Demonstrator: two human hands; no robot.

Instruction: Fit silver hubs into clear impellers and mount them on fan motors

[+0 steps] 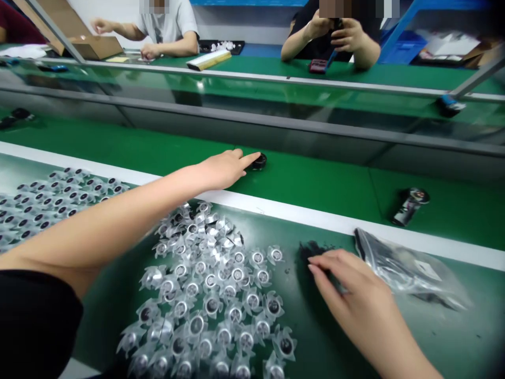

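My left hand [224,167] reaches far forward over the green conveyor belt [323,181], its fingertips touching a small black round part [259,160] that lies on the belt. The fingers are stretched out and hold nothing. My right hand [347,284] rests palm down on the near table, fingers curled over a small heap of tiny black pieces [311,250]. Whether it grips any of them is hidden. Between my arms lies a big pile of clear plastic fan blades [216,295] with dark hubs.
A clear plastic bag [406,268] with dark parts lies right of my right hand. A black cylindrical part [410,205] lies on the belt to the right. More fan blades [47,197] lie at the left. Two people sit across a second belt, with a cardboard box [97,46].
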